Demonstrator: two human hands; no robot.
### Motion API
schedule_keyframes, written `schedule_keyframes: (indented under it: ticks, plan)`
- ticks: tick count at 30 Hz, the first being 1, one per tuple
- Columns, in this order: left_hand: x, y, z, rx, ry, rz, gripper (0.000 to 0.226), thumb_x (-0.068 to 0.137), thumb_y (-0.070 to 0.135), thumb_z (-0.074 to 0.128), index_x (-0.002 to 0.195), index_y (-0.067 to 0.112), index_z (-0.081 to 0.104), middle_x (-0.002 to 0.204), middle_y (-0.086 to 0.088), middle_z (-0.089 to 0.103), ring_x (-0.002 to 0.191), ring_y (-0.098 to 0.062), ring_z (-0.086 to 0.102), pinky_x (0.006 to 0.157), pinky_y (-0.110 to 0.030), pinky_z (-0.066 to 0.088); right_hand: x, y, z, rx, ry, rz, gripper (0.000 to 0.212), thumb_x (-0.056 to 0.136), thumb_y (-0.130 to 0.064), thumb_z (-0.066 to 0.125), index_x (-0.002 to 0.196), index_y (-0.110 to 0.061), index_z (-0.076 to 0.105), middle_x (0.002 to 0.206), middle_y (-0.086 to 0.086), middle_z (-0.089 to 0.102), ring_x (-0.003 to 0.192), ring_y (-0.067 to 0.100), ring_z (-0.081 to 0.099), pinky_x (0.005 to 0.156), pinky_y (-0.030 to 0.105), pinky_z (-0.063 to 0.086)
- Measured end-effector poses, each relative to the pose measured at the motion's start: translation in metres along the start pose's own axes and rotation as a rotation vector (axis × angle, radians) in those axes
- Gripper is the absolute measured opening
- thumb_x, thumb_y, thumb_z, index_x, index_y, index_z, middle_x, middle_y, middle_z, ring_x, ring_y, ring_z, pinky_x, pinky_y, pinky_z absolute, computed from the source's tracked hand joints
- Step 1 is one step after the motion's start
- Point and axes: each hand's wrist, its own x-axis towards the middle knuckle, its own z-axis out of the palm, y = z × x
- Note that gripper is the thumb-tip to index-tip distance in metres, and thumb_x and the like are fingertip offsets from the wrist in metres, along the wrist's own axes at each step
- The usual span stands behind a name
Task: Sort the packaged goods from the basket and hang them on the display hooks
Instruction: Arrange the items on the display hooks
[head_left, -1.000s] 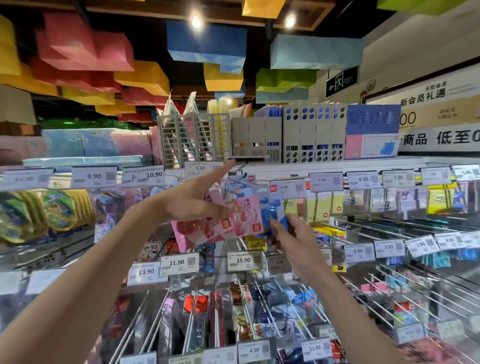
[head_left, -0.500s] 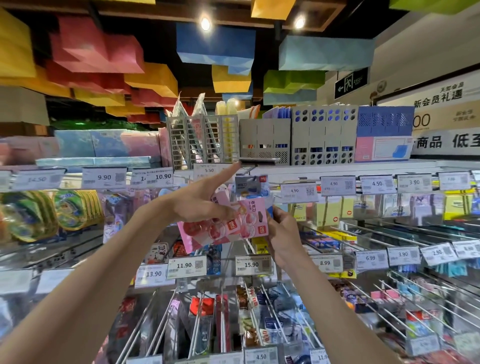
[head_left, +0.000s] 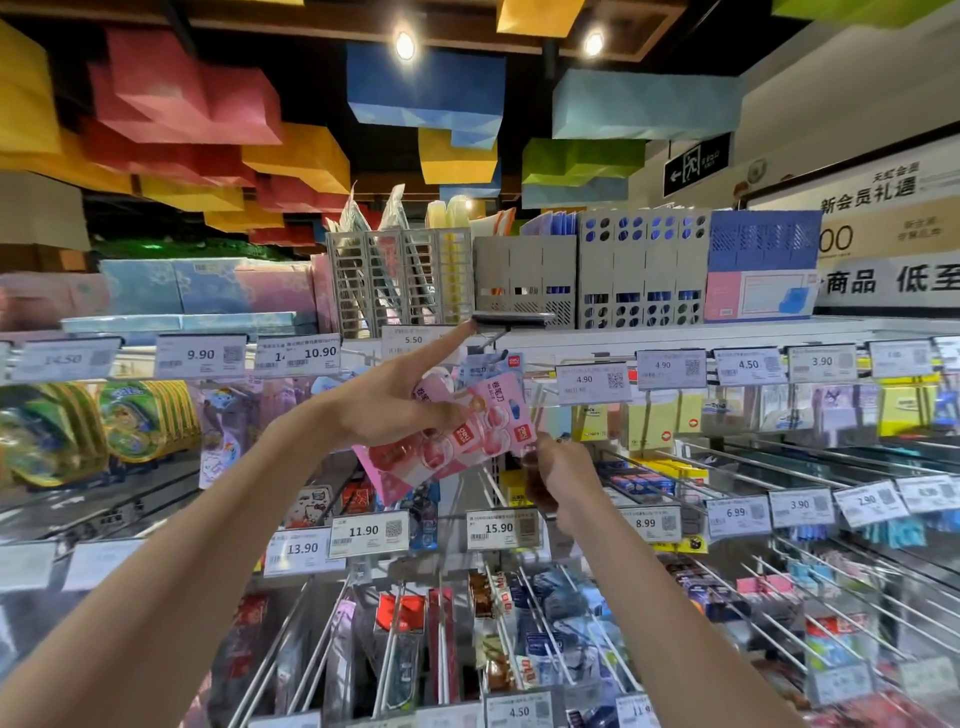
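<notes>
Pink blister packs (head_left: 467, 441) are held fanned out in the left hand (head_left: 384, 410), clamped between thumb and curled fingers. They are positioned in front of the top hook row, above the 15.90 tag (head_left: 498, 529). Left index finger (head_left: 447, 340) is extended upward, tip touching the dark flip-up label holder (head_left: 511, 318) at the shelf edge. A blue pack (head_left: 485, 364) is seen behind the pink ones, just below that holder, beside the 5.50 tag (head_left: 413, 340). Right hand (head_left: 561, 475) is placed at the fan's lower right corner, fingers curled; actual grip cannot be told, too blurred.
</notes>
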Motion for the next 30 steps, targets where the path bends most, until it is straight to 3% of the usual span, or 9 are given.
schedule_keyframes:
  ticks: [2, 4, 6, 10, 13, 17, 21, 25, 30]
  plan:
    - [0.000, -0.003, 0.001, -0.006, 0.005, 0.007, 0.091, 0.085, 0.044, 0.069, 0.149, 0.065, 0.009, 0.169, 0.019, 0.012, 0.143, 0.015, 0.025, 0.121, -0.032, 0.022, -0.013, 0.005, -0.008, 0.073, -0.202, -0.052, 0.006, 0.098, -0.005, 0.058, 0.097, -0.002, 0.064, 0.067, 0.005, 0.066, 0.060, 0.019, 0.060, 0.051, 0.025, 0.047]
    - [0.000, -0.004, 0.003, -0.014, 0.020, 0.020, 0.087, 0.086, 0.044, 0.070, 0.142, 0.074, 0.010, 0.169, 0.020, 0.012, 0.139, 0.020, 0.027, 0.120, -0.032, 0.022, -0.022, 0.009, -0.011, 0.168, -0.455, -0.118, 0.012, 0.092, 0.005, 0.064, 0.102, -0.003, 0.064, 0.088, 0.007, 0.074, 0.085, 0.023, 0.067, 0.065, 0.031, 0.054]
    - [0.002, -0.005, 0.005, -0.016, 0.045, 0.025, 0.087, 0.084, 0.047, 0.070, 0.139, 0.078, 0.011, 0.168, 0.023, 0.014, 0.150, 0.008, 0.018, 0.124, -0.037, 0.020, -0.026, 0.011, -0.007, 0.212, -0.546, -0.140, 0.018, 0.091, 0.002, 0.069, 0.107, -0.004, 0.064, 0.101, 0.010, 0.073, 0.095, 0.022, 0.069, 0.069, 0.031, 0.056]
    - [0.003, -0.002, 0.004, -0.092, 0.026, 0.022, 0.093, 0.080, 0.048, 0.074, 0.144, 0.074, 0.012, 0.167, 0.024, 0.014, 0.155, -0.002, 0.014, 0.127, -0.049, 0.019, -0.034, 0.003, 0.004, 0.461, -0.373, -0.136, 0.009, 0.095, -0.009, 0.066, 0.103, -0.014, 0.067, 0.097, 0.010, 0.073, 0.079, 0.017, 0.066, 0.056, 0.029, 0.049]
    - [0.003, 0.001, 0.002, -0.099, 0.019, 0.007, 0.099, 0.081, 0.043, 0.075, 0.152, 0.065, 0.010, 0.168, 0.022, 0.011, 0.155, -0.004, 0.014, 0.128, -0.048, 0.018, -0.033, -0.001, -0.002, 0.556, -0.270, -0.121, 0.011, 0.100, -0.017, 0.062, 0.110, -0.016, 0.068, 0.104, 0.011, 0.077, 0.089, 0.025, 0.069, 0.066, 0.037, 0.056]
    - [0.003, 0.003, 0.000, -0.054, 0.022, -0.017, 0.101, 0.088, 0.029, 0.075, 0.160, 0.051, 0.007, 0.170, 0.016, 0.012, 0.154, -0.006, 0.014, 0.127, -0.045, 0.019, -0.029, 0.002, -0.006, 0.256, -0.210, -0.262, 0.012, 0.107, -0.024, 0.053, 0.107, -0.021, 0.065, 0.097, 0.001, 0.078, 0.082, 0.020, 0.072, 0.056, 0.029, 0.049]
    - [0.003, 0.003, 0.000, -0.044, 0.004, -0.036, 0.097, 0.095, 0.016, 0.073, 0.161, 0.045, 0.008, 0.170, 0.012, 0.013, 0.144, -0.006, 0.033, 0.115, -0.028, 0.028, -0.015, 0.007, -0.006, 0.019, -0.037, -0.440, 0.023, 0.109, -0.019, 0.045, 0.098, -0.009, 0.063, 0.081, 0.010, 0.061, 0.067, 0.024, 0.044, 0.053, 0.032, 0.032]
    - [0.003, 0.001, -0.002, -0.039, 0.012, -0.049, 0.097, 0.094, 0.017, 0.074, 0.159, 0.051, 0.010, 0.169, 0.011, 0.017, 0.129, -0.009, 0.051, 0.117, -0.040, 0.037, -0.004, 0.006, -0.001, 0.019, 0.007, -0.472, 0.026, 0.109, -0.021, 0.045, 0.098, -0.001, 0.058, 0.076, 0.012, 0.051, 0.065, 0.024, 0.042, 0.062, 0.039, 0.037]
    - [0.002, 0.002, 0.000, -0.062, 0.012, -0.041, 0.100, 0.094, 0.013, 0.073, 0.160, 0.051, 0.007, 0.169, 0.013, 0.008, 0.098, -0.012, 0.071, 0.100, -0.045, 0.055, 0.013, 0.004, 0.008, 0.036, -0.003, -0.475, 0.027, 0.106, -0.033, 0.047, 0.102, -0.012, 0.065, 0.076, 0.013, 0.051, 0.064, 0.026, 0.042, 0.063, 0.041, 0.037]
